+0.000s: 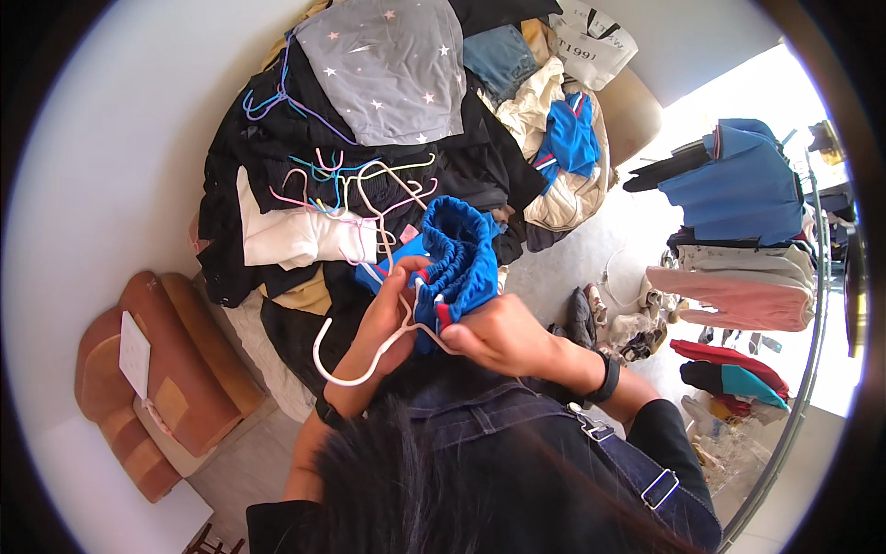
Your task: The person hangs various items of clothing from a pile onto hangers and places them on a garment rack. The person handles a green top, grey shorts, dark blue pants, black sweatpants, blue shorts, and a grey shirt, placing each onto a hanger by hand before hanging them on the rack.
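Observation:
In front of my body I hold a blue garment (pixel 477 263) with a gathered elastic waistband and red and white side stripes. My left hand (pixel 387 325) grips its left edge together with a white hanger (pixel 346 381), whose hook curls out to the left. My right hand (pixel 498 332) pinches the waistband's right side by a red and white stripe, close to one hanger arm. Part of the hanger is hidden behind the cloth and fingers. Just beyond lie several loose coloured hangers (pixel 339 181) and a folded white garment (pixel 291 239).
Heaped clothes include grey star-print fabric (pixel 394 76), blue denim (pixel 500 61) and another blue striped garment (pixel 571 135). A white bag (pixel 592 41) stands behind. Rightward, a metal rack (pixel 821 277) holds hanging clothes; shoes (pixel 644 339) lie on the floor. A brown sofa (pixel 176 353) sits left.

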The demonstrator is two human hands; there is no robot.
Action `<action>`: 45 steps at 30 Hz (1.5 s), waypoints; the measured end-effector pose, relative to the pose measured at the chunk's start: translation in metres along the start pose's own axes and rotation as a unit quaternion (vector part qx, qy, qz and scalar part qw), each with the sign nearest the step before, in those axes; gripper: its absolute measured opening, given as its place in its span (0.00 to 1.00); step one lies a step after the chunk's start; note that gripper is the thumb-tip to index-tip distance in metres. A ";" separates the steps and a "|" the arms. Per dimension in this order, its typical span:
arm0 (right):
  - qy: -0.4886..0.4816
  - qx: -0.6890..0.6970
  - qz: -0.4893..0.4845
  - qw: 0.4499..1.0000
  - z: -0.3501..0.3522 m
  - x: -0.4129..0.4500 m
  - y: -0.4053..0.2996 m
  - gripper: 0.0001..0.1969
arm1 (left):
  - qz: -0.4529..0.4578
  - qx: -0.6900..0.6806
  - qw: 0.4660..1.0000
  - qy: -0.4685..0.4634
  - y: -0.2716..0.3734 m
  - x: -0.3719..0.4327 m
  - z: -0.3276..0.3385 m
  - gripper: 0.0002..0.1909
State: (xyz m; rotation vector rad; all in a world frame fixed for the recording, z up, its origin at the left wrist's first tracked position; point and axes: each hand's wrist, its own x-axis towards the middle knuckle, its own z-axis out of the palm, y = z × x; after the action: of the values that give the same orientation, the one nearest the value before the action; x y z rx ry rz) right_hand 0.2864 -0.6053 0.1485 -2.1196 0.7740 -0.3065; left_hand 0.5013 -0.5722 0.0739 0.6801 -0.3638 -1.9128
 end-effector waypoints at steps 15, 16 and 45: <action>0.129 -0.062 0.067 0.987 -0.021 0.014 0.012 0.26 | -0.098 0.109 0.989 -0.020 0.010 0.010 0.010 0.26; 0.132 -0.026 0.088 0.987 -0.022 0.014 0.015 0.22 | -0.088 0.108 0.990 -0.019 0.009 0.011 0.007 0.26; 0.510 0.336 0.086 0.787 -0.408 -0.181 0.101 0.25 | -0.015 0.196 0.980 -0.015 0.032 0.065 0.034 0.16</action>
State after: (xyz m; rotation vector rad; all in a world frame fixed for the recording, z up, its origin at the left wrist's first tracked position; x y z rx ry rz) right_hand -0.0870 -0.7972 0.3314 -1.0693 1.1972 -1.4594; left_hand 0.4838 -0.6462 0.0986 0.9171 -0.7680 -1.8984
